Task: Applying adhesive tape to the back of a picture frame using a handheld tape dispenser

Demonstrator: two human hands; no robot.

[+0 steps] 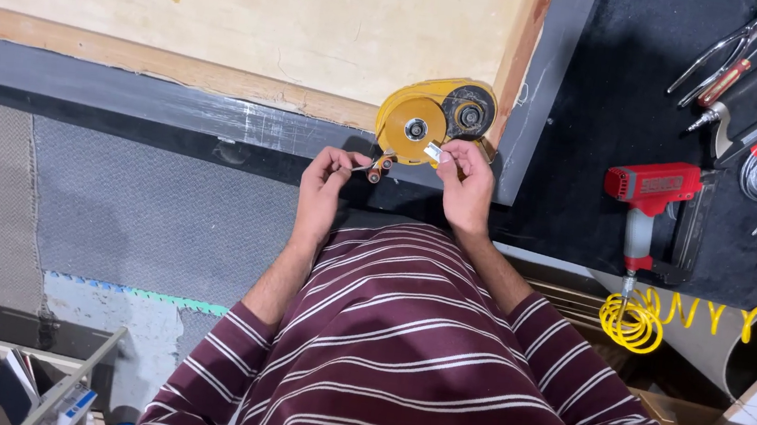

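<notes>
Tool (435, 119), yellow with a round disc, sits at the board (231, 6) corner, just past both hands. Left hand (325, 183) pinches a small metal piece by its lower edge; right hand (466, 180) pinches a silvery bit against the housing. Seemingly fitting a part, which needs steady alignment. No containers visible; nailer (652, 191) lies right.
</notes>
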